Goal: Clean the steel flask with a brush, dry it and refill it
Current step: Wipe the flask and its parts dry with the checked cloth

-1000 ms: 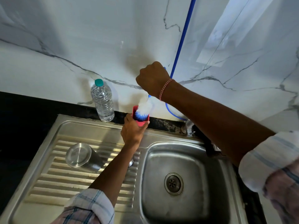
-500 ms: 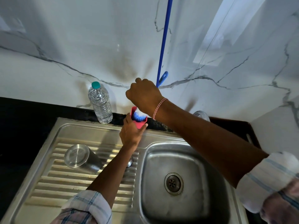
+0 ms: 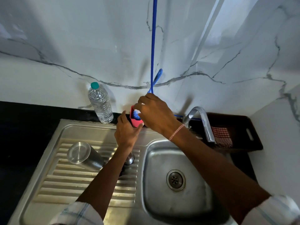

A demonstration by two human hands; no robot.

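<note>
Steel flask point(image 3: 84, 157): on its side on the drainboard point(image 3: 68, 189), far left, untouched. Water bottle point(image 3: 100, 104): upright behind, capped. Left hand point(image 3: 127, 133): grips the red holder point(image 3: 136, 123). Right hand point(image 3: 156, 114): clenched round the brush point(image 3: 136, 114) handle, bristles inside the holder. Step: brush either being fetched or stowed; cannot tell which. Next, probably: free one hand for the flask; checked cloth point(image 3: 221, 137) lies far right for drying.

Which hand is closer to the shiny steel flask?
Left. The left hand holds the pink cup behind the flask, to its right; the right hand is farther right, gripping the brush.
</note>
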